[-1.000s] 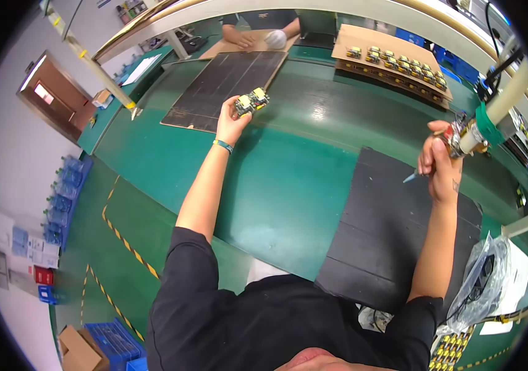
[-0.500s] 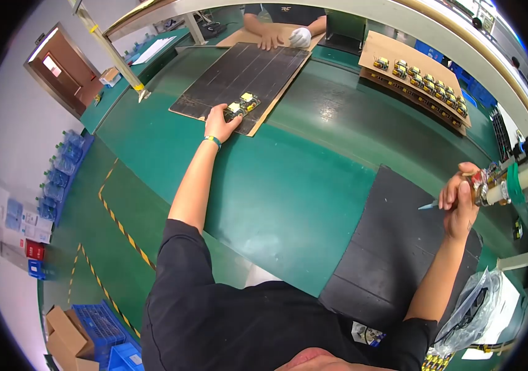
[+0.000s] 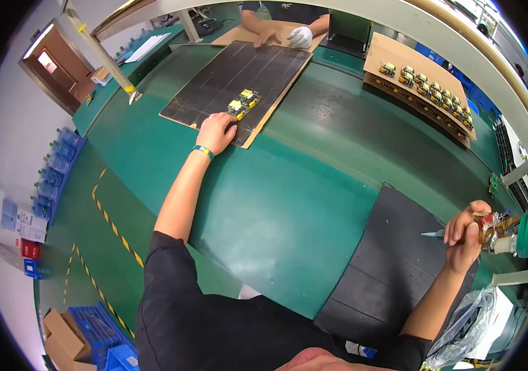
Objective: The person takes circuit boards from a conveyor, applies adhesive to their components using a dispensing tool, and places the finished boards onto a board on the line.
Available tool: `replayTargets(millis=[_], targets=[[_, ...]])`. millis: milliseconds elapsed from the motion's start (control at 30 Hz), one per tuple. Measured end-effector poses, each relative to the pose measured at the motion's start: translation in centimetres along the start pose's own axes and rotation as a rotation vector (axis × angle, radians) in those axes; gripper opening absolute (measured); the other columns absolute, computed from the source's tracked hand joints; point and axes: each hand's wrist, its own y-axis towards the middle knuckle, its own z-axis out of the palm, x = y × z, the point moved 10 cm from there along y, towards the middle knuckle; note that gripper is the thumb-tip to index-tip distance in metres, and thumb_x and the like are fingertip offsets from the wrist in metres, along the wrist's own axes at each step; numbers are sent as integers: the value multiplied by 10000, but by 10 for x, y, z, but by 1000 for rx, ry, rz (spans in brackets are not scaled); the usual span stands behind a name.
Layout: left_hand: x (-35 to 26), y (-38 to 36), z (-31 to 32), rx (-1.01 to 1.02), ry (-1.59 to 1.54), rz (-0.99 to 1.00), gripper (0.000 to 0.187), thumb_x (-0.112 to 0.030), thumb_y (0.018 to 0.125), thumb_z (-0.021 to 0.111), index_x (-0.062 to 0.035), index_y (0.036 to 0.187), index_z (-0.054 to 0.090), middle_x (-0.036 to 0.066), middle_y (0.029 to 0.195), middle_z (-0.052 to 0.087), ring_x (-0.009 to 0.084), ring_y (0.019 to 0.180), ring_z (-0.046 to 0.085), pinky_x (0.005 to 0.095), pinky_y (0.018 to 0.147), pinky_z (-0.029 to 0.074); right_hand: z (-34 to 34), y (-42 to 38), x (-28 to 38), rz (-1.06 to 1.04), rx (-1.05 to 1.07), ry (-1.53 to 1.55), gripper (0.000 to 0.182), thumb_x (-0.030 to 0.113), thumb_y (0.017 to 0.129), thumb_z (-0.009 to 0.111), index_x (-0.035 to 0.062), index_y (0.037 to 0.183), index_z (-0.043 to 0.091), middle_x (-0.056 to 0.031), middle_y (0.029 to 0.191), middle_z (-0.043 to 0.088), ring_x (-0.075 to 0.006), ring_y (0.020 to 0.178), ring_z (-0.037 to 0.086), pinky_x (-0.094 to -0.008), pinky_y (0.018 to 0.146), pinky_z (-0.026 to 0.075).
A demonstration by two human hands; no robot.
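Note:
My left hand (image 3: 217, 131) rests at the near edge of a black-topped board (image 3: 239, 71), thumb and fingers apart. Just beyond its fingertips, two small circuit boards with yellow parts (image 3: 243, 104) lie side by side on that board. Over on the right, my right hand (image 3: 464, 235) is wrapped round a dispenser (image 3: 492, 232) with a tapered blue nozzle that points left. Tape and a green band cover the dispenser's thick body. Below the nozzle lies a black mat (image 3: 393, 247).
Across the bench, a person's bare hand (image 3: 268, 38) and white-gloved hand (image 3: 301, 37) are at the board's far end. Stacked cardboard sheets (image 3: 393, 46) carry several rows of circuit boards at the back right. A plastic bag (image 3: 468, 321) lies near my right elbow.
The black-topped board has come nearer to me, and my left hand has slipped off the circuit boards toward its near edge. The other person's bare hand has lifted off the board.

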Motion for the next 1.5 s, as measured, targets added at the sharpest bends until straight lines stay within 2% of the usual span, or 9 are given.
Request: replayTargets(millis=[200, 267, 400, 467, 600, 733, 867, 1033, 1500], targets=[[11, 107, 55, -166, 61, 80, 276, -241, 862, 571, -89, 1079, 646, 121, 1150, 634, 329, 1128, 553, 426, 962, 438, 1, 0, -1, -58, 12, 9, 393, 307, 937, 579, 29, 1176, 440, 7, 581, 406, -67, 419, 334, -202, 375, 323], [22, 140, 81, 80, -42, -261, 278, -234, 871, 550, -100, 1094, 649, 137, 1159, 630, 330, 1128, 562, 430, 953, 447, -1, 2, -2, -57, 10, 10, 396, 310, 935, 584, 27, 1171, 440, 6, 581, 409, -68, 416, 335, -203, 372, 324], [-49, 167, 95, 59, -110, -73, 271, -202, 852, 544, -102, 1077, 656, 153, 1117, 639, 332, 1064, 593, 435, 926, 464, -1, 4, -2, -62, 2, -1, 396, 312, 933, 585, 25, 1162, 437, 2, 582, 411, -69, 417, 339, -204, 374, 329], [-101, 153, 95, -55, -164, 174, 254, -178, 834, 537, -88, 1031, 669, 159, 1069, 647, 336, 1010, 606, 440, 899, 475, -2, 3, -2, -56, -3, 1, 397, 310, 933, 586, 24, 1161, 434, 1, 583, 412, -71, 419, 342, -205, 374, 331], [-216, 96, 107, 205, -412, 370, 180, -125, 808, 582, -74, 964, 654, 138, 980, 652, 339, 985, 589, 435, 868, 471, 2, 1, 3, -34, 6, -3, 407, 313, 929, 592, 20, 1158, 429, -1, 587, 414, -75, 427, 351, -210, 381, 344], [-323, 22, 84, 232, -638, 686, 141, -109, 797, 606, -65, 929, 631, 113, 934, 644, 327, 940, 590, 436, 859, 467, 13, 1, 6, -14, 22, -2, 442, 332, 913, 618, 15, 1156, 429, -3, 591, 422, -82, 439, 369, -221, 399, 373], [-389, -35, 71, 347, -711, 805, 252, -155, 832, 615, -83, 1073, 598, 110, 1134, 589, 308, 1136, 523, 459, 1007, 395, 19, -4, 6, 33, 48, 38, 492, 346, 881, 664, 14, 1162, 434, -12, 602, 449, -93, 454, 407, -241, 423, 410], [-406, -69, 96, 361, -556, 742, 344, -200, 857, 611, -100, 1183, 561, 111, 1317, 497, 293, 1333, 381, 493, 1127, 268, 30, -7, 14, 111, 188, 160, 581, 336, 825, 725, 11, 1212, 439, -45, 648, 516, -122, 510, 502, -282, 480, 467], [-417, -70, 87, 371, -547, 745, 304, -187, 846, 599, -89, 1134, 589, 126, 1292, 549, 322, 1290, 442, 477, 1114, 294, 56, -32, 29, 199, 730, 557, 852, 419, 720, 798, -26, 1337, 416, -176, 938, 635, -259, 857, 641, -369, 718, 530]])
